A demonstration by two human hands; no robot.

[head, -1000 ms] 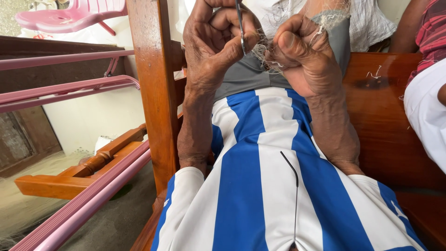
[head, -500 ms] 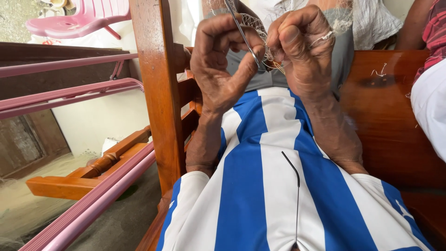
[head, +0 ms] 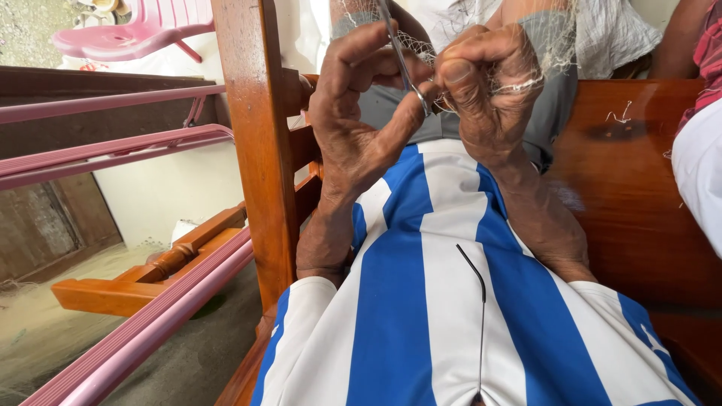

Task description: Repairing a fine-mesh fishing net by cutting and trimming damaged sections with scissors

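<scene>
Metal needle (head: 402, 64), just one, pinched in the left hand (head: 361, 113); right hand (head: 489, 94) beside it fisted around one pale net (head: 556, 45).

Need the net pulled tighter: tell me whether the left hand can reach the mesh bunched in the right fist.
Probably yes. The left hand sits right beside the right hand, nothing between them, though it already pinches a thin metal needle; the net hangs there.

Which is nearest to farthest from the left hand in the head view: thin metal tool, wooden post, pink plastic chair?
From the left hand:
1. Thin metal tool, pinched in its fingers.
2. Wooden post, just to its left.
3. Pink plastic chair, far upper left, beyond the post.
</scene>
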